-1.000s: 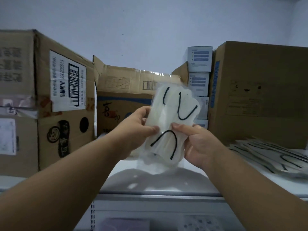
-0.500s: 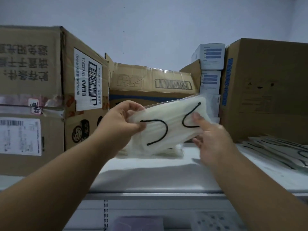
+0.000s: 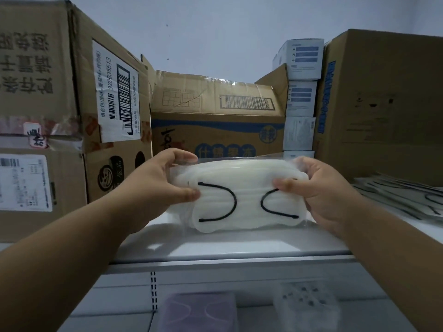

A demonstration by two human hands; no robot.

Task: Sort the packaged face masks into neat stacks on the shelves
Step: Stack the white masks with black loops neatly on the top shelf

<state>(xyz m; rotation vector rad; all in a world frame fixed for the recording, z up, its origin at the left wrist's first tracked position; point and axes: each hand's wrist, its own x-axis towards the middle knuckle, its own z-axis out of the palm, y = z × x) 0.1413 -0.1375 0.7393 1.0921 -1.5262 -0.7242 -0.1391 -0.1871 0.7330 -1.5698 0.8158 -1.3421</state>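
A clear pack of white face masks [image 3: 242, 195] with black ear loops lies flat and horizontal, low over the white top shelf [image 3: 227, 248]. My left hand [image 3: 158, 185] grips its left end and my right hand [image 3: 318, 190] grips its right end, thumbs on the front face. Whether the pack rests on other packs beneath it is hidden. A spread pile of similar mask packs [image 3: 407, 200] lies on the shelf at the right.
Large cardboard boxes stand at the left [image 3: 60, 104], behind [image 3: 215, 116] and at the right [image 3: 383, 104], with small white-blue boxes [image 3: 302, 75] stacked between. On the lower shelf sit a purple mask pack [image 3: 199, 312] and a patterned pack [image 3: 306, 307].
The pack was upright in both hands, then tilted. Now it is turned horizontal and lowered toward the shelf, held by both ends. The view has moved closer.
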